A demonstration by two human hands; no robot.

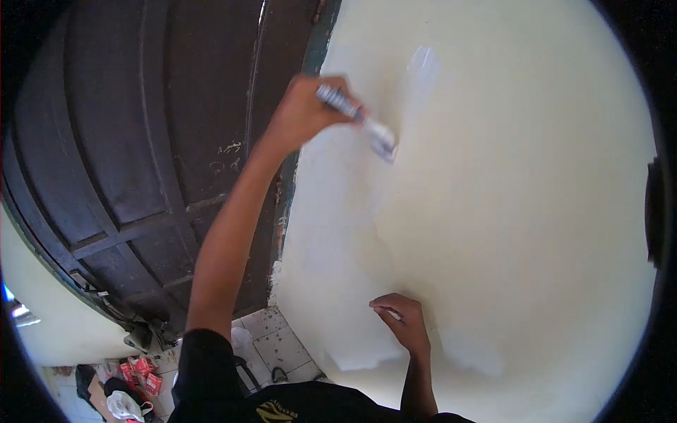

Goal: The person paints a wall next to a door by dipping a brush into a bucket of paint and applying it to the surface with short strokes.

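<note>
My left hand [308, 113] is raised, its fingers wrapped around the handle of a paintbrush [356, 116]. White paint covers the brush's lower part, and its tip meets or nearly meets the pale cream wall [522, 183]; motion blurs it a little. A whiter wet streak [423, 67] lies on the wall above and right of the brush. Lower down, my right hand [403, 321] is close to the wall, fingers bent and drawn toward the thumb. A small light patch shows between them, and I make out no tool there.
A dark brown panelled door [176, 141] with a chipped frame stands left of the wall. Below lies a tiled floor [282, 349] with dark specks. Red packets [141, 370] and a white plastic bag [127, 407] are at bottom left. A dark object [654, 211] edges the right side.
</note>
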